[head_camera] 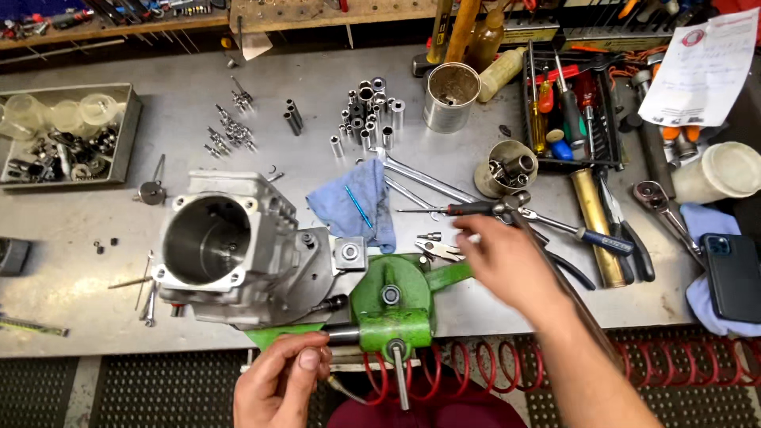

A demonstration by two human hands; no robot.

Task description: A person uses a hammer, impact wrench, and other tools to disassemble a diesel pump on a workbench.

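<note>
A grey metal engine cylinder (230, 250) with a wide round bore and a rough cast body sits clamped in the green vise (392, 305) at the front edge of the worktop (182, 95). The left hand (281, 380) is closed with its fingers pinched on the vise's steel screw end. The right hand (507, 265) reaches over small pliers (438, 250), fingers loosely apart, holding nothing.

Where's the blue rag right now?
In the head view, the blue rag lies mid-bench, just right of the metal engine cylinder, above the green vise and left of the right hand.
</note>
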